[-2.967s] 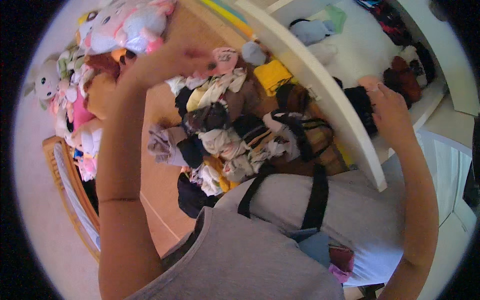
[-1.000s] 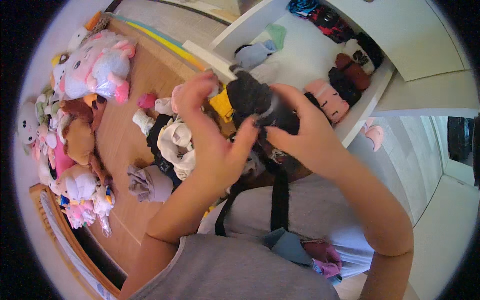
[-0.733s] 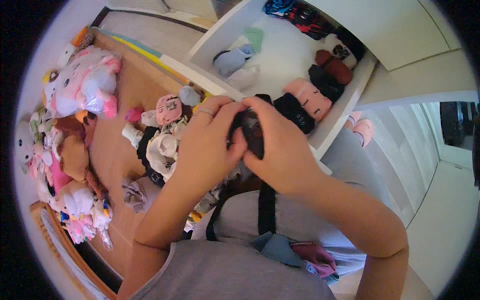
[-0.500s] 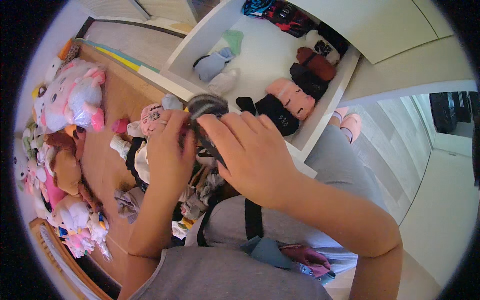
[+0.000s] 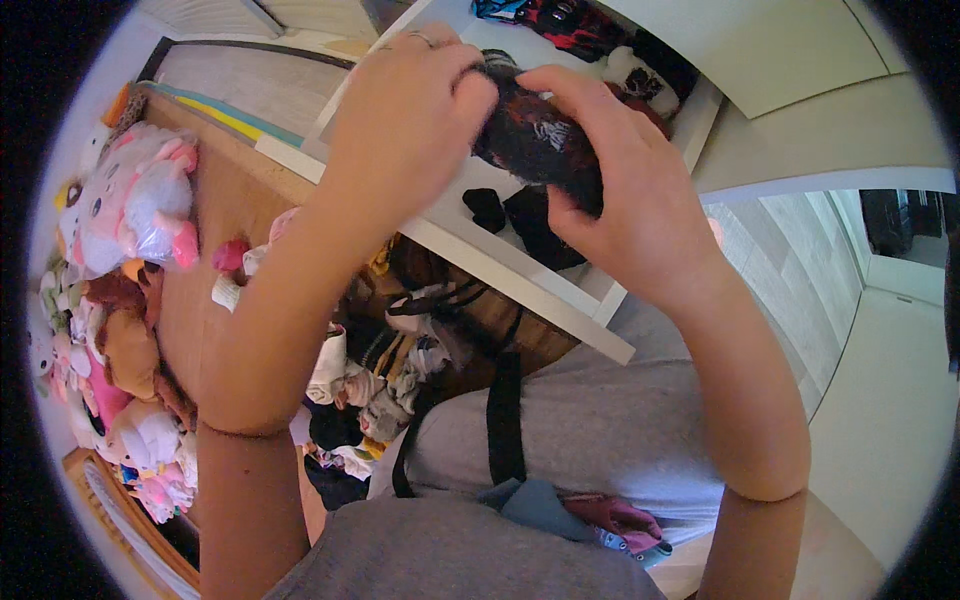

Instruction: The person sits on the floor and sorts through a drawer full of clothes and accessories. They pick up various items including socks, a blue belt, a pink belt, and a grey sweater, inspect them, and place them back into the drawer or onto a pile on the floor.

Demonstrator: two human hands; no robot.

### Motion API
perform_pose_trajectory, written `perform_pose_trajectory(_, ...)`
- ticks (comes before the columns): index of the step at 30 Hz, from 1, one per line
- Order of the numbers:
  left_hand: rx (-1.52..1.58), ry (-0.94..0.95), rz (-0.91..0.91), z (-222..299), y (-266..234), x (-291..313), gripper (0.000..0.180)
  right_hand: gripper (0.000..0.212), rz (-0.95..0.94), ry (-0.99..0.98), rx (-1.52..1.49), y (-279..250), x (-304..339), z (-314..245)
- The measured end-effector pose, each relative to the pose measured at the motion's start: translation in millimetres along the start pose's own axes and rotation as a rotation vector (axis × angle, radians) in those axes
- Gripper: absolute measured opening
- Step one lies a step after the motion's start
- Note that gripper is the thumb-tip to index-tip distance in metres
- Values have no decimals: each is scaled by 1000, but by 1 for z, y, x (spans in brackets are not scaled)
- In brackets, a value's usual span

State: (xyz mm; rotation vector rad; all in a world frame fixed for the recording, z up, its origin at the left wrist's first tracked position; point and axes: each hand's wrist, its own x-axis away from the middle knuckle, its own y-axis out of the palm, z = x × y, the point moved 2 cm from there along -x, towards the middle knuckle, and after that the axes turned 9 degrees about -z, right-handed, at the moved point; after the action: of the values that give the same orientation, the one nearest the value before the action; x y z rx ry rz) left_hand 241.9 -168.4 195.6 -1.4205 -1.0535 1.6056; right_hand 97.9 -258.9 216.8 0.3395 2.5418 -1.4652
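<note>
Over the open white drawer, both my hands grip a rolled dark sock bundle with reddish patches and a small pale pattern. My left hand is closed around its left end, beside a grey striped part. The fingers of my right hand wrap its right end, thumb below. Beneath the bundle, black rolled socks lie in the drawer. Farther back are a white-and-black roll and a red-and-black bundle. My hands and forearms hide much of the drawer's left side.
A heap of mixed socks lies on the brown surface below the drawer front. Plush toys crowd the left, among them a pink-and-white one in clear plastic. Blue and maroon cloths rest on my lap. A white cabinet stands at right.
Both hands have moved away from me and to the right, from above the sock heap to over the drawer, carrying the dark sock bundle. Its patterned side now shows.
</note>
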Motion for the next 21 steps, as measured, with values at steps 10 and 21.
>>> perform_pose_trajectory(10, 1522, -837, -672, -15, 67, -13, 21, 39, -75, 433, -251, 4, 12, 53)
perform_pose_trajectory(21, 44, 420, -1565, 8, 176, 14, 30, 43, 251, 726, -556, -18, 35, 107)
